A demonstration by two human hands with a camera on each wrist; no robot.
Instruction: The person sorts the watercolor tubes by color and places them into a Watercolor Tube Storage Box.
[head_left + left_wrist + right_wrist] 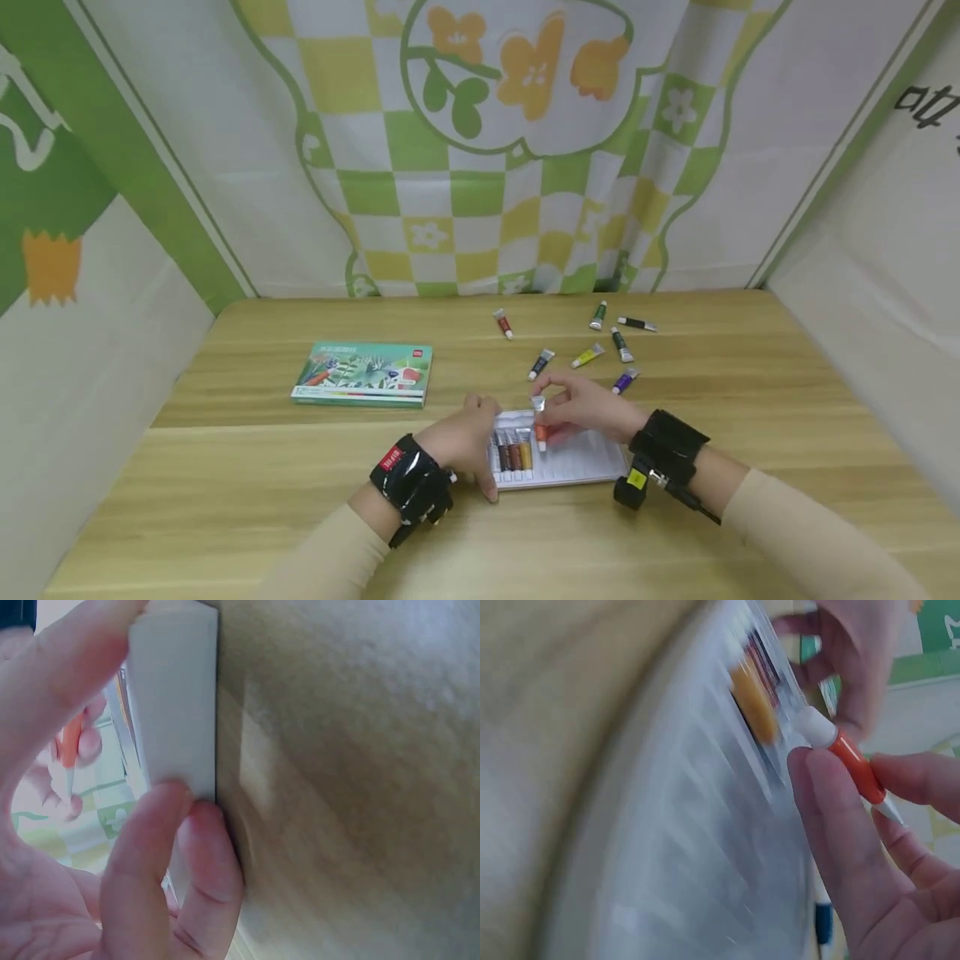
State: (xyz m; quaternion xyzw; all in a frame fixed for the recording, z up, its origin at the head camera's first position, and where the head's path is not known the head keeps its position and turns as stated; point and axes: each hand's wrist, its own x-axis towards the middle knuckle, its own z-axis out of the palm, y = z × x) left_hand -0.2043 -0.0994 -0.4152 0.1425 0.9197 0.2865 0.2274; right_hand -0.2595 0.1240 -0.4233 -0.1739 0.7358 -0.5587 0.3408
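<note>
My right hand (588, 406) pinches an orange paint tube (859, 766) between thumb and fingers, its white cap pointing down over the white slotted tray (581, 481). In the right wrist view the tube is just beside the tray's slots. With thumb and fingers spread across its left end, my left hand (467, 437) grips the tray; the left wrist view shows the fingertips pressed on the tray's white side wall (176, 705). Several tubes lie side by side in the tray's left slots, among them a yellow-ochre tube (526, 452) and brown ones. The slots further right hold no tubes.
Behind the tray lie loose tubes: red (503, 323), green (598, 315), black (637, 324), dark green (621, 344), yellow (587, 356), dark blue (541, 365) and purple (625, 381). A flat green illustrated box (363, 375) rests at the left. A patterned curtain (480, 196) hangs behind the table.
</note>
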